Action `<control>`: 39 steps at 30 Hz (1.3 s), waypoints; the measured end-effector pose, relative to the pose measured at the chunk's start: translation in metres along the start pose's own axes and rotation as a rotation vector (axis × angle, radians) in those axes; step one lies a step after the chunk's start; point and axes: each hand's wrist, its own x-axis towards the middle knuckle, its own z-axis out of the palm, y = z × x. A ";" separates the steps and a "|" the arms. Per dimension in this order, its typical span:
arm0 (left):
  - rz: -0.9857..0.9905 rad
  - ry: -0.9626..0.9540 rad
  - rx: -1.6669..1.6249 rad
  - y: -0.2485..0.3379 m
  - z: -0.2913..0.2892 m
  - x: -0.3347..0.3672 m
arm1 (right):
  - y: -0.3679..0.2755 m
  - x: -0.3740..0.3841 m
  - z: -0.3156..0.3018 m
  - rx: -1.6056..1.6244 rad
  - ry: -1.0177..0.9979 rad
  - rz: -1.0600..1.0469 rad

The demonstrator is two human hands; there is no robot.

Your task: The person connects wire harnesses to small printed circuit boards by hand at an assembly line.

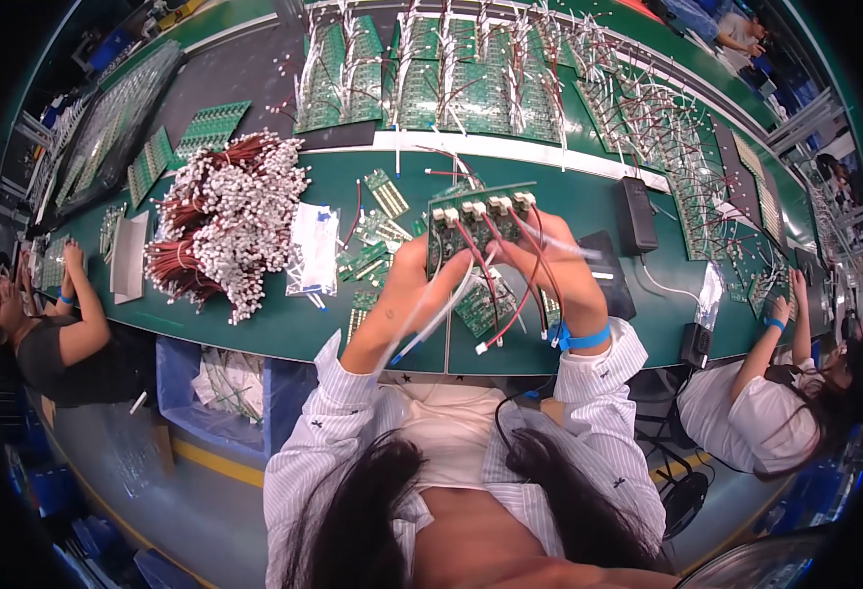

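Note:
I hold a green circuit board [446, 236] up above the table's near edge, tilted so that a row of several white connectors shows along its top. My left hand [417, 280] grips its left side. My right hand [554, 270] grips the right side, and both thumbs meet near the middle, at the wires. Red, black and white wires run from the connectors; a loose white plug [482, 348] hangs below the board. A pale strand with a blue tip [400, 355] trails under my left hand. Whether the thumbs pinch a wire is hard to make out.
Left of my hands lies a big heap of bundled wires [225, 211] with white plugs, beside a clear bag [313, 245]. Small boards [388, 193] are scattered nearby. Wired board panels [480, 88] line the back. A black adapter [635, 216] stands right. Co-workers sit at both sides.

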 end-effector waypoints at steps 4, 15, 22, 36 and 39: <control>-0.288 -0.103 0.171 0.022 -0.010 -0.005 | -0.009 -0.008 0.018 -0.116 0.070 -0.050; 0.503 0.427 0.340 0.002 0.010 -0.013 | 0.008 -0.018 0.056 -0.846 0.449 -0.554; -0.140 0.291 -0.309 -0.003 -0.026 -0.045 | 0.011 0.002 -0.032 -0.351 0.478 -0.191; -0.189 0.031 0.725 -0.080 -0.005 -0.090 | 0.095 0.023 -0.189 -1.123 0.414 0.243; -0.096 0.106 0.858 -0.069 -0.001 -0.084 | 0.082 0.009 -0.183 -1.376 0.467 0.097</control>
